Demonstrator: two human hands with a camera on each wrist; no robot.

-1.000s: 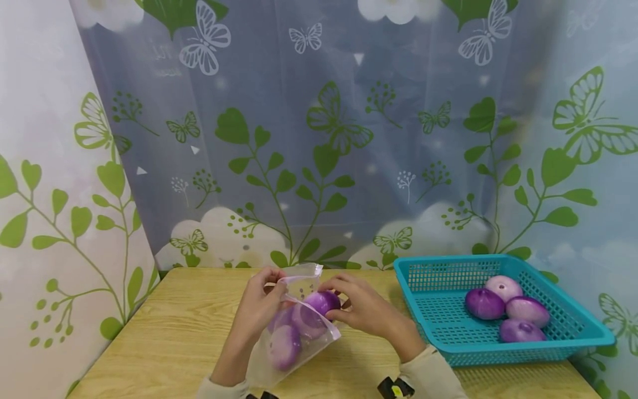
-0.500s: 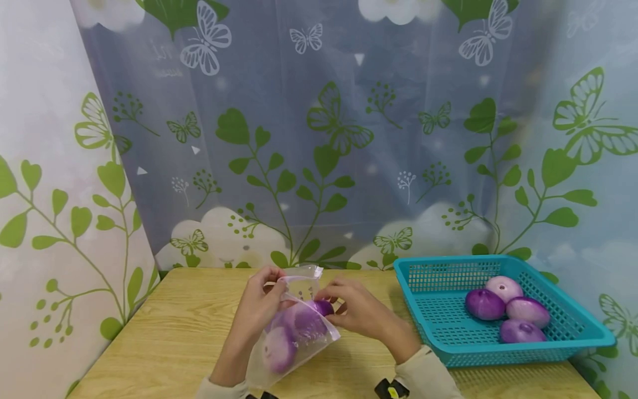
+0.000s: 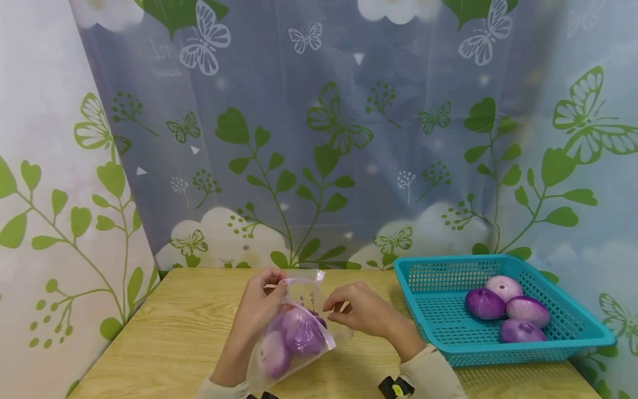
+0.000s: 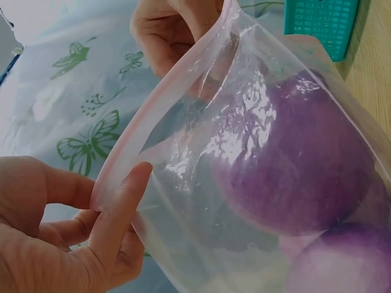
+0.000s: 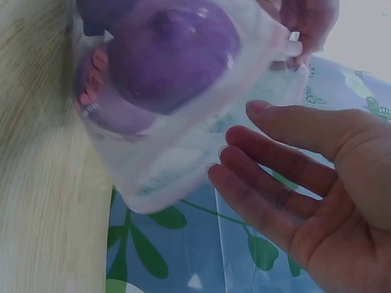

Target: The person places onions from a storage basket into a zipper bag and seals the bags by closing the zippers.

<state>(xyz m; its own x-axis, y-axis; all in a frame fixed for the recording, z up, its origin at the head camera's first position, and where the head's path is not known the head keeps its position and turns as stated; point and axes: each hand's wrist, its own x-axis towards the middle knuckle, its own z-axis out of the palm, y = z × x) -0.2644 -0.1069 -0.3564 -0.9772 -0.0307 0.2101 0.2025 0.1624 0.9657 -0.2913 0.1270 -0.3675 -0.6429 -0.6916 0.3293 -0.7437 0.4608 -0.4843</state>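
Note:
My left hand (image 3: 261, 302) pinches the zip edge of a clear plastic zip bag (image 4: 201, 238) between thumb and fingers, holding it tilted over the table. Purple onions (image 3: 303, 332) lie inside, bunched in its lower part and seen through the plastic. In the left wrist view one large onion (image 4: 299, 159) rests above a paler onion (image 4: 345, 262). Beside the bag's mouth is my right hand (image 3: 361, 310), its fingers loosely bent with nothing between them. The right wrist view shows those fingers (image 5: 269, 183) apart from one another, close to the bag's edge.
A turquoise plastic basket (image 3: 428, 338) stands at the right of the wooden table (image 3: 164, 332), holding several purple onions (image 3: 485, 304). Behind the table hangs a curtain (image 3: 279, 183) printed with leaves and butterflies.
The onion at my right fingertips has gone down into the bag, and my right hand has let go of it. My left hand keeps its hold on the zip edge.

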